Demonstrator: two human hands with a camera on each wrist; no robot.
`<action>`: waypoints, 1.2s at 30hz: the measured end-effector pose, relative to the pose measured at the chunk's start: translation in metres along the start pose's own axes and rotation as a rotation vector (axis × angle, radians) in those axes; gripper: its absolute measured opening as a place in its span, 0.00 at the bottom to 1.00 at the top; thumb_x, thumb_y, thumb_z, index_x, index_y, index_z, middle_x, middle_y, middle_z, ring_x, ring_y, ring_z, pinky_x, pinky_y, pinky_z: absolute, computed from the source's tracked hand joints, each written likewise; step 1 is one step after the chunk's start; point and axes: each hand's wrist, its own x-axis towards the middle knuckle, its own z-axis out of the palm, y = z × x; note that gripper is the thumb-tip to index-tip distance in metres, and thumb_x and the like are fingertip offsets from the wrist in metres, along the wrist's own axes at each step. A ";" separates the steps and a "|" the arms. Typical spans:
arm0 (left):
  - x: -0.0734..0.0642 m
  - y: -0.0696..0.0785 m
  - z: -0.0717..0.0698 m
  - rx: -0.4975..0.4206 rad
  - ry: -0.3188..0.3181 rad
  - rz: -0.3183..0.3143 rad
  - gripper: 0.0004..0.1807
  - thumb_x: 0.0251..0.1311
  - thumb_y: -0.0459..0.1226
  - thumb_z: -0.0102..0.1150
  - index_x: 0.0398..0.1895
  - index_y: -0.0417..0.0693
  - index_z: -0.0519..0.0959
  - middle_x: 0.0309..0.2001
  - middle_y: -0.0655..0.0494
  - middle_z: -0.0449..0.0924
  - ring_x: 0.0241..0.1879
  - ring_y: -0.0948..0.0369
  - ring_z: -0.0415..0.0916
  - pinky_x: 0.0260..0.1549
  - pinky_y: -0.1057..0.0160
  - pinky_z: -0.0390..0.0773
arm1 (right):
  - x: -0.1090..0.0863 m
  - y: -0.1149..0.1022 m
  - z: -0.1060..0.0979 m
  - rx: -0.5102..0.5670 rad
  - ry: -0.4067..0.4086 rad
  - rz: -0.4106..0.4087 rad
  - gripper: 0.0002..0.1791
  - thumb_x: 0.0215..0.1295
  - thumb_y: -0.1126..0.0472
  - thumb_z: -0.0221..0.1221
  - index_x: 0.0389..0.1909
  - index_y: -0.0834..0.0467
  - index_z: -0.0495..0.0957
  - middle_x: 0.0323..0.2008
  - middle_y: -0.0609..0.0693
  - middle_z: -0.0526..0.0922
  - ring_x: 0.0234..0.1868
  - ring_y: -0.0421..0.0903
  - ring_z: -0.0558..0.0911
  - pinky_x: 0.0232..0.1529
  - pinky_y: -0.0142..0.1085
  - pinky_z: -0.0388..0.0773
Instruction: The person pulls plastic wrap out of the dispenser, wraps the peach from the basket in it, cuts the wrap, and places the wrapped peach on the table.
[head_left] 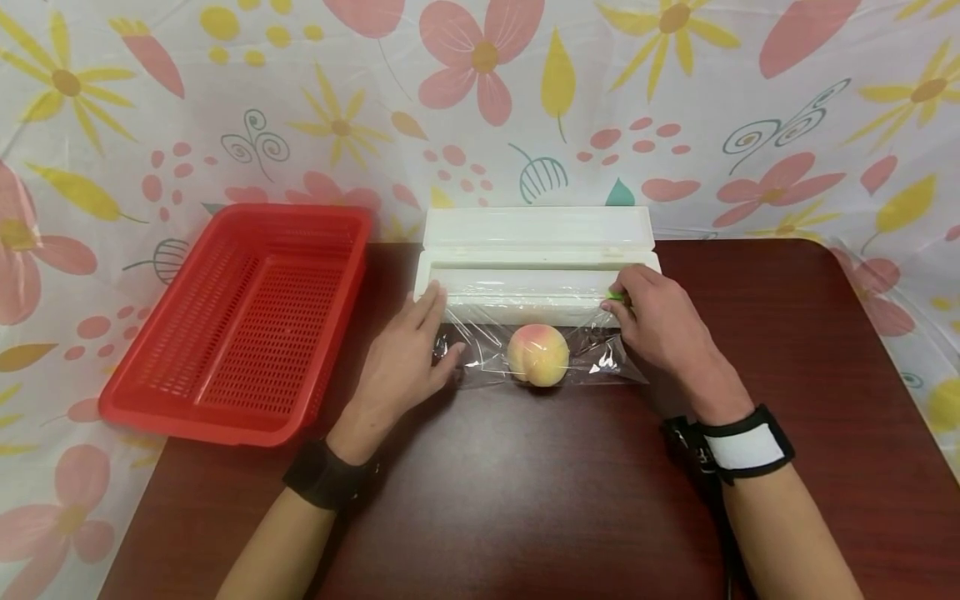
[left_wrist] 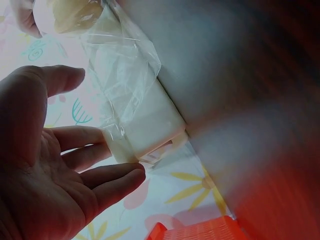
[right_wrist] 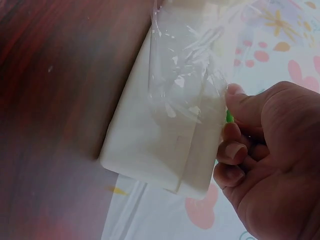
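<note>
A white cling film box lies on the table with its lid raised. Clear cling film stretches from the box toward the near side, with a yellow-pink peach in the middle of it. At the box's left end, my left hand touches the edge with its fingers extended and the thumb apart. My right hand pinches a small green slider between thumb and fingers at the right end of the box. Most of the slider is hidden by the fingers, as the right wrist view also shows.
To the left stands a red plastic basket with slotted sides, partly over the table's edge. The dark reddish wooden table backs onto a flower-printed cloth. A black cable runs along the right forearm.
</note>
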 end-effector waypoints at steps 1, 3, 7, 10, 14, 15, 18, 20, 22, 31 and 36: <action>0.000 0.000 0.000 -0.001 0.002 0.001 0.43 0.70 0.52 0.63 0.81 0.38 0.63 0.80 0.42 0.62 0.73 0.36 0.68 0.69 0.45 0.73 | 0.000 0.000 0.000 -0.002 -0.005 -0.005 0.10 0.66 0.70 0.70 0.38 0.65 0.77 0.34 0.58 0.79 0.30 0.52 0.78 0.31 0.47 0.77; 0.000 0.000 0.000 0.001 0.005 0.004 0.44 0.69 0.52 0.64 0.80 0.38 0.63 0.80 0.42 0.63 0.73 0.36 0.69 0.68 0.44 0.74 | 0.001 0.001 -0.001 -0.002 -0.010 -0.019 0.10 0.66 0.71 0.70 0.38 0.65 0.77 0.34 0.58 0.79 0.30 0.52 0.78 0.31 0.47 0.76; 0.000 0.000 0.001 0.001 0.012 0.007 0.44 0.69 0.52 0.65 0.80 0.37 0.64 0.80 0.42 0.63 0.72 0.35 0.70 0.66 0.44 0.76 | 0.004 0.002 -0.002 0.007 -0.014 -0.054 0.09 0.65 0.72 0.70 0.39 0.65 0.77 0.34 0.58 0.80 0.31 0.52 0.78 0.32 0.47 0.76; 0.000 0.000 0.001 0.002 0.011 0.011 0.44 0.69 0.52 0.65 0.80 0.37 0.64 0.80 0.42 0.63 0.71 0.35 0.70 0.66 0.43 0.76 | 0.006 0.003 -0.002 0.014 -0.022 -0.068 0.09 0.64 0.73 0.69 0.39 0.65 0.77 0.34 0.57 0.80 0.31 0.52 0.77 0.33 0.47 0.76; 0.000 -0.001 0.001 0.002 0.013 0.017 0.44 0.69 0.52 0.64 0.80 0.37 0.65 0.80 0.42 0.64 0.71 0.34 0.70 0.67 0.43 0.76 | 0.008 0.003 -0.003 0.008 -0.054 -0.060 0.09 0.65 0.73 0.69 0.38 0.63 0.78 0.33 0.55 0.79 0.31 0.50 0.75 0.33 0.46 0.75; 0.000 -0.001 0.001 0.002 0.013 0.017 0.44 0.69 0.52 0.64 0.80 0.37 0.65 0.80 0.42 0.64 0.71 0.34 0.70 0.67 0.43 0.76 | 0.008 0.002 -0.004 0.008 -0.062 -0.059 0.08 0.65 0.73 0.69 0.38 0.63 0.78 0.33 0.55 0.79 0.32 0.50 0.75 0.33 0.46 0.75; 0.000 -0.001 0.001 -0.002 0.011 0.016 0.44 0.68 0.52 0.64 0.80 0.37 0.64 0.80 0.42 0.63 0.71 0.33 0.70 0.66 0.43 0.76 | 0.009 0.002 -0.004 0.012 -0.073 -0.066 0.08 0.65 0.73 0.68 0.38 0.63 0.78 0.34 0.55 0.79 0.33 0.50 0.76 0.34 0.47 0.75; 0.000 0.000 0.001 -0.001 0.004 0.014 0.45 0.69 0.52 0.64 0.80 0.37 0.63 0.80 0.42 0.63 0.71 0.33 0.70 0.66 0.43 0.77 | 0.010 0.001 -0.004 0.017 -0.071 -0.078 0.08 0.65 0.73 0.68 0.38 0.64 0.78 0.34 0.56 0.79 0.33 0.51 0.76 0.35 0.47 0.76; 0.000 0.000 0.001 -0.001 0.003 0.014 0.45 0.69 0.53 0.64 0.81 0.37 0.63 0.80 0.42 0.62 0.71 0.33 0.69 0.66 0.43 0.76 | 0.010 0.001 -0.004 0.018 -0.070 -0.086 0.08 0.65 0.74 0.68 0.38 0.64 0.77 0.34 0.56 0.79 0.34 0.52 0.77 0.35 0.48 0.77; 0.000 0.000 0.002 0.004 -0.004 0.014 0.45 0.69 0.52 0.63 0.80 0.36 0.63 0.80 0.41 0.62 0.73 0.34 0.68 0.69 0.44 0.74 | 0.012 -0.005 -0.004 0.000 -0.122 -0.063 0.07 0.67 0.75 0.65 0.41 0.65 0.77 0.38 0.57 0.80 0.40 0.56 0.80 0.41 0.53 0.81; 0.000 0.000 0.002 0.001 -0.012 0.007 0.45 0.69 0.52 0.64 0.81 0.37 0.62 0.81 0.42 0.61 0.73 0.34 0.68 0.68 0.44 0.74 | 0.013 -0.007 -0.004 0.000 -0.128 -0.077 0.07 0.66 0.76 0.63 0.41 0.65 0.77 0.39 0.58 0.81 0.41 0.57 0.81 0.43 0.53 0.81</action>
